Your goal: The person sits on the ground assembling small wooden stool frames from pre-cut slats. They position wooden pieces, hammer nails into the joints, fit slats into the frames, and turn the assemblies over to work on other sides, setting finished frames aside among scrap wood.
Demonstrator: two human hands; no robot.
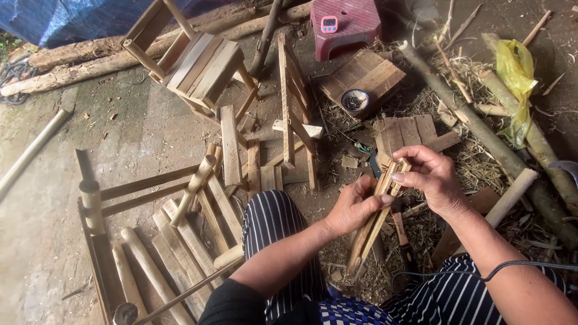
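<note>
Both of my hands hold a bundle of thin bamboo strips (374, 219) over the ground between my knees. My left hand (355, 206) grips the bundle around its middle. At the bundle's upper end, my right hand (428, 177) pinches the strips with fingers and thumb. The strips slant from upper right down to lower left. My legs in striped trousers (274, 225) frame the bottom of the view.
Several bamboo poles and slats (180, 241) lie at left. A small wooden stool frame (195, 63) stands at the back, a red plastic stool (346, 24) beyond it. A small bowl (354, 100) sits on a wooden board. Long bamboo stems (487, 141) and a yellow bag (516, 75) lie at right.
</note>
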